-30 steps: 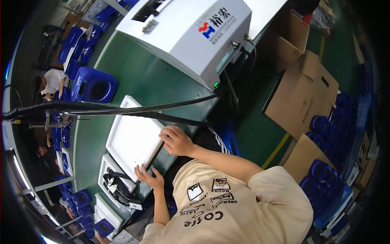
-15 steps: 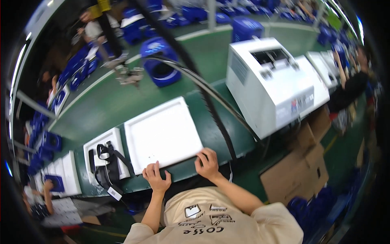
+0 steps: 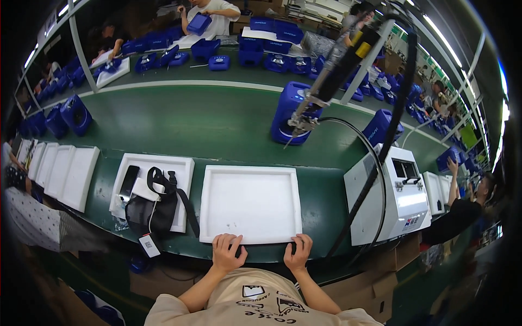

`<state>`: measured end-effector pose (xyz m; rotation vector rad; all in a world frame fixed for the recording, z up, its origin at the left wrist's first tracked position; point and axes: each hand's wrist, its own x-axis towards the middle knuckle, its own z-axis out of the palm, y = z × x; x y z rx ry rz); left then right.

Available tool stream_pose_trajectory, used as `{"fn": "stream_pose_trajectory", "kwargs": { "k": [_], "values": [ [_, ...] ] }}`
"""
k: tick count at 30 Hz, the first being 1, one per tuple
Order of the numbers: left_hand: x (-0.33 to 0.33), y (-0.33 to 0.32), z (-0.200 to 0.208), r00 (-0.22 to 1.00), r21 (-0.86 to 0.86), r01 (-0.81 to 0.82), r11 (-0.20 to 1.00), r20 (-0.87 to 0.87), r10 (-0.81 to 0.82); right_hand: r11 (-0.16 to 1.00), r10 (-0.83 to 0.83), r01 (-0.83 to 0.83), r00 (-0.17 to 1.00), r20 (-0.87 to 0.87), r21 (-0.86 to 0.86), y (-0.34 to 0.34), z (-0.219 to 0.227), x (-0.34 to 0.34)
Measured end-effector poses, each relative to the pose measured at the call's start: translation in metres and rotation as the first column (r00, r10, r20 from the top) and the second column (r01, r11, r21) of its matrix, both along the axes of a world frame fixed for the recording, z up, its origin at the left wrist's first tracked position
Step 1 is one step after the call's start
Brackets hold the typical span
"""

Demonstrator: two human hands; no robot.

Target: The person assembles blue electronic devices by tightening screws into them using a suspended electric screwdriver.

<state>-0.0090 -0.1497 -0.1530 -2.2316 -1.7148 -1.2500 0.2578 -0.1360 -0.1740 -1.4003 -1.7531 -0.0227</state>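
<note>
Left hand, right hand: fingers curled, thumbs apart from them, at near edge of 1 white foam tray. Tray: just beyond fingertips, on green table. Left of fingers: 1 black bag. Right: 1 white machine.

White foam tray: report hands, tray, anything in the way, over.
Left hand and right hand at tray's near edge. Foam tray flat on green bench, open side up. Black strap close by its left side.
</note>
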Motion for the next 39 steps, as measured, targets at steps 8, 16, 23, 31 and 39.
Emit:
{"fn": "stream_pose_trajectory", "kwargs": {
  "k": [8,16,23,31,39],
  "values": [
    [-0.011,0.003,0.000,0.998,-0.025,0.039,0.999,0.058,-0.037,0.999,0.013,-0.010,0.998,0.063,-0.044,0.005,-0.001,-0.007],
    [-0.014,0.007,-0.002,0.994,0.011,0.052,0.999,0.093,-0.053,0.993,0.035,-0.036,0.999,-0.015,-0.111,0.009,0.004,-0.006],
    [-0.027,0.013,0.019,0.808,0.134,0.259,0.957,0.512,-0.290,0.993,0.040,-0.044,0.998,-0.040,-0.108,0.009,0.006,-0.006],
    [-0.028,0.102,0.252,0.639,0.497,0.609,0.618,0.155,-0.753,0.992,0.019,-0.025,0.998,-0.056,-0.121,0.003,0.009,-0.002],
    [0.006,0.078,0.385,0.468,0.424,0.835,0.351,-0.211,-0.858,0.993,0.028,-0.036,0.996,-0.079,-0.108,0.009,0.016,-0.002]
  ]
}}
